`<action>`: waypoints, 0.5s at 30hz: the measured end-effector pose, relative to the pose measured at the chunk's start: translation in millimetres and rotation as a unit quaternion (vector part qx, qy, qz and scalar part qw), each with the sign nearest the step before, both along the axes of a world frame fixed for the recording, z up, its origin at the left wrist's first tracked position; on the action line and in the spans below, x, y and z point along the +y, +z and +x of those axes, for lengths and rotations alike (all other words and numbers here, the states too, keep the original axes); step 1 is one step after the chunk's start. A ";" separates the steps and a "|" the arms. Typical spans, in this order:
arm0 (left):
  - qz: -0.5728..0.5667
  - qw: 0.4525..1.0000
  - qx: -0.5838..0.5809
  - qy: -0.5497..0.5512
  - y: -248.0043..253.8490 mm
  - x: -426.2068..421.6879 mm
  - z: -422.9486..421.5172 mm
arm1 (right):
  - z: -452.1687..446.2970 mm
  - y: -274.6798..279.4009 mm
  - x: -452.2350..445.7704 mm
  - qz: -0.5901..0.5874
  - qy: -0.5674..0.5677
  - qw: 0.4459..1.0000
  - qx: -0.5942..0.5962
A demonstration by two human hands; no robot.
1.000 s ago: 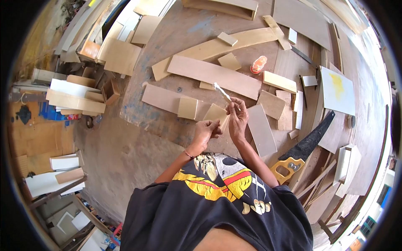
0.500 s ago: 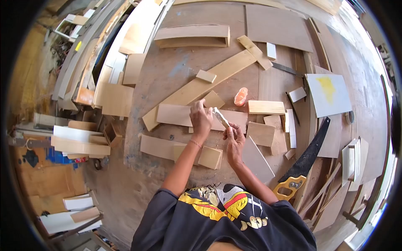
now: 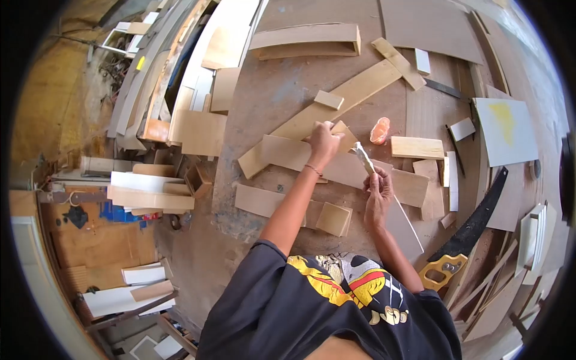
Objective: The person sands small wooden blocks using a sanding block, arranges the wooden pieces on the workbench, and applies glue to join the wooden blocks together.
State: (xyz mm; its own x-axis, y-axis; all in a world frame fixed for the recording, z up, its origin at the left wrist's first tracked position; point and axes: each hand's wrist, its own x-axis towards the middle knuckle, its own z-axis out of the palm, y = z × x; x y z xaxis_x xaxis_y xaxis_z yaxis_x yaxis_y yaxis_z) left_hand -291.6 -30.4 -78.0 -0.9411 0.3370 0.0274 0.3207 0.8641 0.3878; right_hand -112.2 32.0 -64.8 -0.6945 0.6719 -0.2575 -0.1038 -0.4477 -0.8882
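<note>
My right hand (image 3: 378, 197) pinches a thin stick (image 3: 363, 158) smeared with white paste, its coated tip pointing up and left. Curled fingers of my left hand (image 3: 324, 144) close at the left edge of a small wooden board (image 3: 345, 137); whether it is lifted cannot be made out. Below both hands lie a long pale board (image 3: 288, 155) and a wider plank (image 3: 300, 126) running diagonally. Some orange-and-white material, perhaps a bag (image 3: 380, 130), lies just beyond the stick's tip.
A handsaw (image 3: 471, 222) with a yellow handle lies at the right. Wooden blocks (image 3: 417, 147) and a white-grey panel (image 3: 506, 129) are near it. A long hollow wooden box (image 3: 306, 41) sits at the back. Stacked boards (image 3: 150, 192) stand left of the work surface.
My left hand has moved away from the stick's tip to the small board. The stick has tilted more upright in my right hand. The whole view has shifted, moving things rightward.
</note>
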 end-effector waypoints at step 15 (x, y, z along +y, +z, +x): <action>0.480 0.835 -0.268 0.026 95.6 -45.6 107.3 | 12.3 69.4 6.3 -0.111 0.038 0.987 0.112</action>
State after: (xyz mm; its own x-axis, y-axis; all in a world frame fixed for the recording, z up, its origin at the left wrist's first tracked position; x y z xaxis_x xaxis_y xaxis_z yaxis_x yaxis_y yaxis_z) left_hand -184.3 -76.0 17.6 -0.9172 0.3607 -0.1691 -0.1498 0.0808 0.9854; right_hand -99.9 38.3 4.6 -0.7974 0.5597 -0.2257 -0.2454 -0.6424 -0.7260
